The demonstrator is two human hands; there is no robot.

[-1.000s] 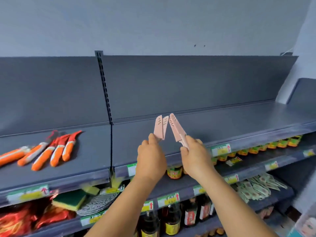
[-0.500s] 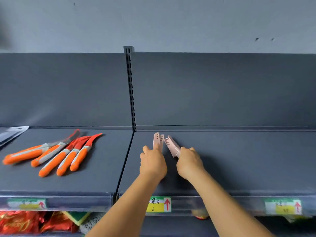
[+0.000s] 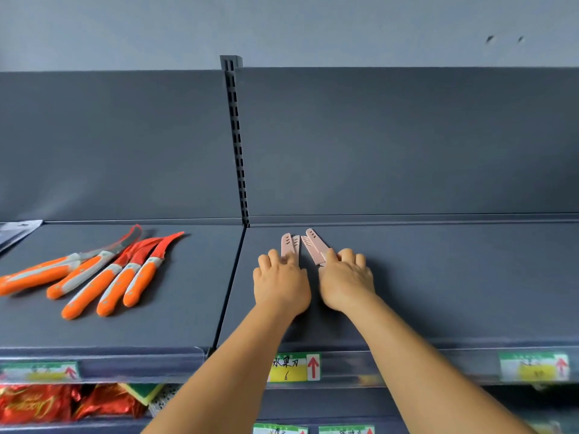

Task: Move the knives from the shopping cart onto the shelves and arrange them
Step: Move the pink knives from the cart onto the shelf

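On the right section of the grey top shelf (image 3: 438, 283), my left hand (image 3: 280, 285) rests on two pink sheathed knives (image 3: 289, 244) lying side by side, tips toward the back panel. My right hand (image 3: 344, 281) covers the handles of another two pink sheathed knives (image 3: 315, 245), angled slightly left. All handles are hidden under my hands. Several orange-handled knives (image 3: 106, 277) with red blade guards lie fanned out on the left shelf section (image 3: 175, 311). The shopping cart is out of view.
A slotted upright (image 3: 237, 145) divides the two shelf sections. Price tags (image 3: 296, 367) run along the front rail. Red snack bags (image 3: 40, 402) and sponges sit on the shelf below. A grey packet (image 3: 17, 228) lies at the far left.
Both hands lowered the pink knives from the air down flat onto the right shelf section. The camera moved closer and turned to face the shelf.
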